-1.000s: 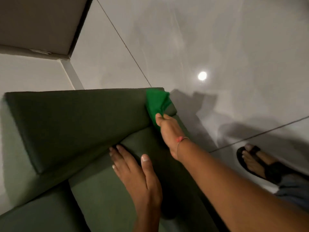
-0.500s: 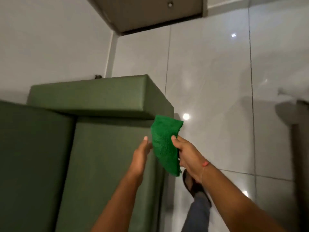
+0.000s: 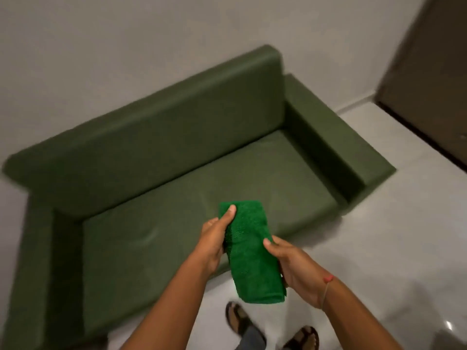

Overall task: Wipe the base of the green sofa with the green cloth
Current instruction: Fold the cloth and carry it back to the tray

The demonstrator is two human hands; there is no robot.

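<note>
The green sofa (image 3: pixel 177 157) stands against the wall and fills the middle and left of the head view, with its seat (image 3: pixel 202 198) facing me. A folded bright green cloth (image 3: pixel 252 253) hangs in the air above the seat's front edge. My left hand (image 3: pixel 214 238) grips its upper left side with the thumb on top. My right hand (image 3: pixel 295 266) holds its lower right edge. The cloth does not touch the sofa.
A pale glossy tiled floor (image 3: pixel 379 236) lies to the right of the sofa. A dark door (image 3: pixel 429 72) stands at the far right. My sandalled feet (image 3: pixel 242 322) are on the floor just before the sofa front.
The view has swung from the sofa's right arm to the whole sofa from above. The cloth has left the sofa arm, and both hands now hold it folded over the seat front.
</note>
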